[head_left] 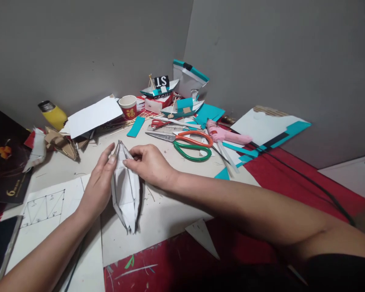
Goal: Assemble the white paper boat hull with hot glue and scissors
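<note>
A white cardboard boat hull [126,190], long and pointed at its far end, lies on the pale work surface with its open top facing up. My left hand [100,180] is against its left side near the far end, thumb on the rim. From the right, my right hand [150,166] pinches the opposite wall between thumb and fingers. Beyond my right hand rest large scissors [182,142] with one orange and one green handle. A pink glue gun [228,134] lies to their right.
Two small model boats [162,87] stand at the back near a red and white paper cup [128,107]. A yellow bottle [53,115] lies at the back left. A drawn sheet [48,207] is at left; a black cable [304,176] runs right across red cloth.
</note>
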The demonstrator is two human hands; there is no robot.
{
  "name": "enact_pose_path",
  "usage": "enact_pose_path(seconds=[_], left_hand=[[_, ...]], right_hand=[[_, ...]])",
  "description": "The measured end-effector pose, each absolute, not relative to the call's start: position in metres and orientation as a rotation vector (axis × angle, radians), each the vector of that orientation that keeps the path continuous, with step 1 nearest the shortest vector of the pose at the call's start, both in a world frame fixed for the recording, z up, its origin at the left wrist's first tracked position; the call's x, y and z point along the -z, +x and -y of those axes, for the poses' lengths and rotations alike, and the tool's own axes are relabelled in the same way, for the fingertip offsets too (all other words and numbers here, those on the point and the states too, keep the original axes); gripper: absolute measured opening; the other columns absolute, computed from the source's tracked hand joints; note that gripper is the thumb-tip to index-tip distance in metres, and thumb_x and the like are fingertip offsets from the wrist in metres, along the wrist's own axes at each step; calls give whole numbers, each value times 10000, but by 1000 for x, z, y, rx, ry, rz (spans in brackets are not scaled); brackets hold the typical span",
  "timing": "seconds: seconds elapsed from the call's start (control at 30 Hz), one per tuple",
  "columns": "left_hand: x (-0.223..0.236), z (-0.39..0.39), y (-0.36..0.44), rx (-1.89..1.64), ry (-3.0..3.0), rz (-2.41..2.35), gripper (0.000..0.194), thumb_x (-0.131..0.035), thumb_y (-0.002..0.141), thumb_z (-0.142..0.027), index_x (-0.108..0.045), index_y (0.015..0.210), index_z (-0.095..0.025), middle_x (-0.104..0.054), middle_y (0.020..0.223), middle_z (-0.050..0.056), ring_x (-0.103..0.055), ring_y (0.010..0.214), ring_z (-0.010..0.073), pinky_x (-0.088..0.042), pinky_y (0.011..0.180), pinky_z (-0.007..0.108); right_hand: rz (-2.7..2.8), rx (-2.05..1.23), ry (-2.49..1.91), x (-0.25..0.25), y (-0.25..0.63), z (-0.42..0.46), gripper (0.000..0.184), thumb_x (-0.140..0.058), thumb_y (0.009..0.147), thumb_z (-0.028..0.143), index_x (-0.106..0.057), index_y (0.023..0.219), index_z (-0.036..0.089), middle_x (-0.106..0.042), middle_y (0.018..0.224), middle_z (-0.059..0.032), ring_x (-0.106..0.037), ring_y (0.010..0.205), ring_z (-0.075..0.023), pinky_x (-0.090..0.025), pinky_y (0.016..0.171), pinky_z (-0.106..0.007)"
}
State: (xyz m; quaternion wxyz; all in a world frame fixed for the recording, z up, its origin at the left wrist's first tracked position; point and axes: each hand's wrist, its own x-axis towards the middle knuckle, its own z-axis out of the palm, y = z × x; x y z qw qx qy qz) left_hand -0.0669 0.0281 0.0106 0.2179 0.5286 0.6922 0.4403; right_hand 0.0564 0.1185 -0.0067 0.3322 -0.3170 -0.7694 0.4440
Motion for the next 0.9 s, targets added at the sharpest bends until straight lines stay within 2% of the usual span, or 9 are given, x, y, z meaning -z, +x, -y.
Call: enact_pose_path(seconds=[0.13,0.33,0.5,0.57,0.67,0.73,0.9], left_hand=[[-8,-27,-63,-1205,1480,-1892,523,-490,900,-428,-454,1363,-188,-529,1380,84,-480,1254,254,-339,1067,390],[1,-25,-57,-1123,1602,-1982,439,-427,929,-319,-502,1331,-161,-650,1194,76,-594,1047,246,-422,963,381],[-1,-22,-57,-1126,1602,-2024,414,-432,921,-292,-529,1304,-169,-680,1079,53,-609,938,228,-461,863,346],[-2,-23,-57,-1132,1590,-2011,407,-433,921,-296,-529,1301,-183,-679,1061,44,-609,937,223,-463,852,339],[-3,-24,-56,-1149,1580,-1961,408,-435,922,-326,-531,1294,-191,-670,1088,46,-598,970,227,-448,877,349],[-2,-24,-56,-1153,1563,-1940,414,-434,921,-358,-543,1280,-182,-672,1087,56,-595,962,234,-445,867,357],[3,-23,-55,-1144,1543,-1942,395,-431,918,-362,-591,1225,-171,-696,1009,53,-608,904,236,-444,823,344]], right_hand=[[1979,-1089,-870,4,58,-125,204,-599,772,172,-570,572,146,-462,535,49,-401,551,-91,-284,539,-229],[2038,-1007,-909,5,58,-121,298,-589,774,172,-452,509,170,-357,510,61,-354,550,-95,-256,530,-233],[2026,-1023,-907,4,59,-120,309,-593,777,174,-450,503,172,-338,506,65,-339,544,-96,-256,527,-234],[2003,-1050,-887,3,59,-121,264,-593,778,172,-500,531,166,-378,510,61,-364,547,-100,-274,534,-231],[1984,-1075,-830,4,59,-120,124,-565,798,139,-616,685,151,-530,603,30,-454,607,-115,-333,585,-225],[1995,-1071,-803,5,59,-118,120,-545,814,126,-635,738,148,-583,660,9,-494,652,-124,-362,620,-225],[2032,-1084,-788,6,59,-114,156,-529,819,106,-632,707,139,-601,658,0,-515,654,-127,-372,621,-225]])
